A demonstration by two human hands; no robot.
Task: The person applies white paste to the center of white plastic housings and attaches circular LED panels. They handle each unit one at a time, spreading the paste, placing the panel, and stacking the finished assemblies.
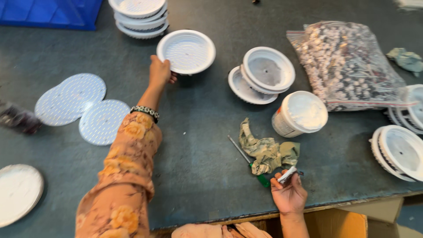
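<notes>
White plastic lamp housing (186, 51) is pinched at its near rim by the left hand (159, 72), best kept level, while the right hand (288, 194) grips a small tube (288, 174).

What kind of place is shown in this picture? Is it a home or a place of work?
Probably a small workshop bench where lamps are put together by hand. The left hand holds a white round housing, more housings are stacked nearby, round dotted light boards lie on the dark table, and there is a bag of small parts.
</notes>
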